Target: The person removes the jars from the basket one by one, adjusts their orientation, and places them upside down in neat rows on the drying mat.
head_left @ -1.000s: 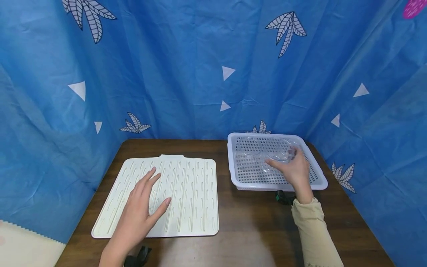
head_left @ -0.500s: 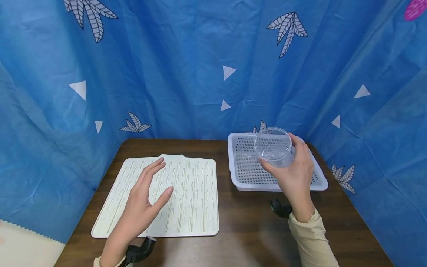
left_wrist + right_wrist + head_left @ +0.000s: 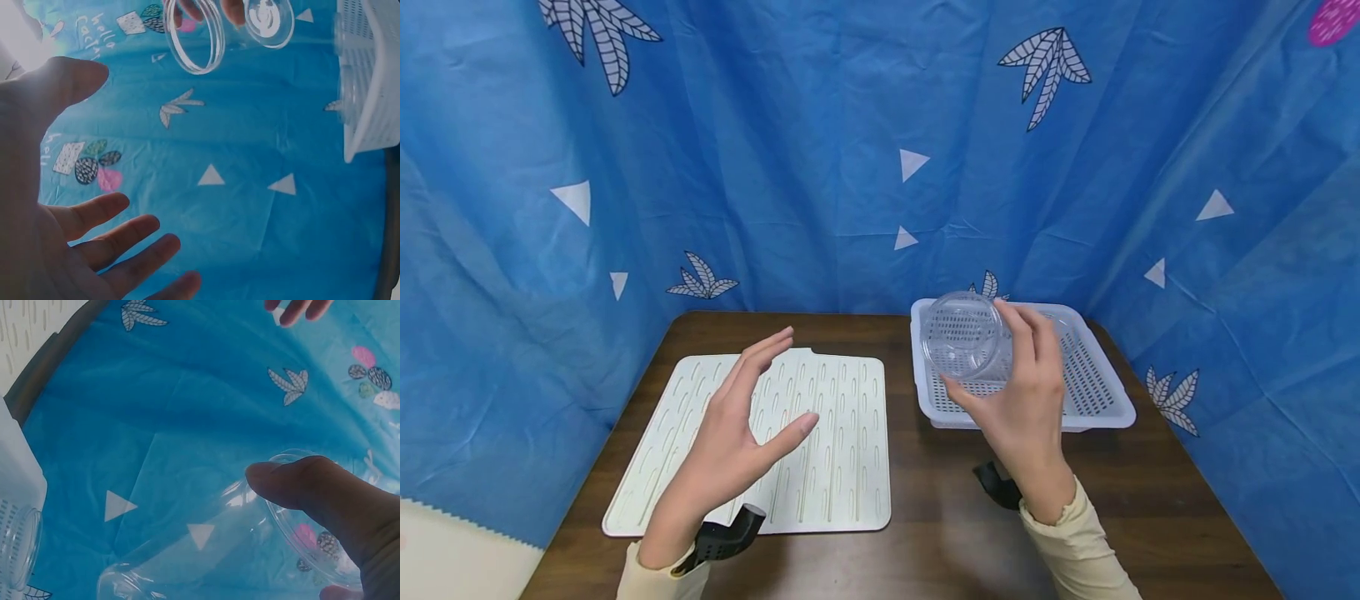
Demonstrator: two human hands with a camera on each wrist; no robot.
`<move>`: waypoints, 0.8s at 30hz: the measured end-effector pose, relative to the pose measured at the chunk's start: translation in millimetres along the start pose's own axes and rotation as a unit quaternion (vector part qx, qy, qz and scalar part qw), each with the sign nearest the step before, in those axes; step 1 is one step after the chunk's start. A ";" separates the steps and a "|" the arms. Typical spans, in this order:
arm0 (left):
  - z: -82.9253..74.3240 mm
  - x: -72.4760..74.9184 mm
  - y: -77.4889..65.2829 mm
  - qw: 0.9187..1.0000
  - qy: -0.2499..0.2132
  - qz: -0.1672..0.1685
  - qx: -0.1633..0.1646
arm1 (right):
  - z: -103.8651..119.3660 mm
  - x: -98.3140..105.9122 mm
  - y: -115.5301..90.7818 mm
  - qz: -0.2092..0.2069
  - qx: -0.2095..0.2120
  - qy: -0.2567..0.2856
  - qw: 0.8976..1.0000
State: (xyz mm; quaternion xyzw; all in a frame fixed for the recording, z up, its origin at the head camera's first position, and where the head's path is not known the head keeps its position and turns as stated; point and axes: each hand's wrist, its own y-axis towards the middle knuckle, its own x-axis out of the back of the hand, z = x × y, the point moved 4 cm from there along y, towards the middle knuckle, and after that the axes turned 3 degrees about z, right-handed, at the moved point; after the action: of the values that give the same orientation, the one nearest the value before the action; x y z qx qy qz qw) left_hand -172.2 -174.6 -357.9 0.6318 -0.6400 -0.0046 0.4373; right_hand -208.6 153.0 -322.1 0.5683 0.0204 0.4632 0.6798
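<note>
My right hand (image 3: 1026, 400) holds a clear plastic cup (image 3: 961, 342) near its rim, between thumb and fingers, above the white basket (image 3: 925, 392). In the right wrist view the thumb (image 3: 300, 481) presses the rim, and the cup's transparent wall (image 3: 194, 544) slants down to the left. My left hand (image 3: 730, 433) hovers over the white ridged mat (image 3: 842, 450), its fingers spread and thumb apart, holding nothing. The left wrist view shows its loosely bent fingers (image 3: 125, 244), with the cup's rim (image 3: 215, 44) beyond them.
More clear cups (image 3: 28, 550) lie in the perforated basket, their rims showing at its side. Both mat and basket are on a dark wooden table (image 3: 925, 508). A blue patterned curtain (image 3: 835, 192) surrounds the back and sides.
My right hand has lifted the cup out of the basket and brought it left and nearer. The left hand has shifted slightly right and up over the mat.
</note>
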 end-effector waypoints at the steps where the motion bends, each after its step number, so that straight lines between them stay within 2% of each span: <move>1: -0.6 -0.1 1.8 1.000 -0.002 0.002 -0.003 | 3.0 -0.2 0.0 -0.002 0.008 -0.005 1.000; 13: -15.3 -2.5 27.1 0.998 -0.037 0.015 -0.042 | 36.9 -12.5 -3.4 0.001 0.084 -0.007 0.996; 17: -21.5 -6.9 32.3 0.997 -0.050 0.024 -0.053 | 46.4 -17.1 -5.0 0.002 0.106 -0.018 0.994; 24: -30.0 -17.4 41.8 0.995 -0.069 0.040 -0.067 | 62.4 -26.1 -9.7 -0.020 0.154 -0.039 0.987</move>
State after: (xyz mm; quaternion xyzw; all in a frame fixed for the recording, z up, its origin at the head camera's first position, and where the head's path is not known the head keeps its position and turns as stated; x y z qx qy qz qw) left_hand -192.0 -135.6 -325.7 0.5732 -0.6915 -0.0738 0.4333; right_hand -183.1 89.7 -320.7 0.6832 0.0760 0.4178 0.5941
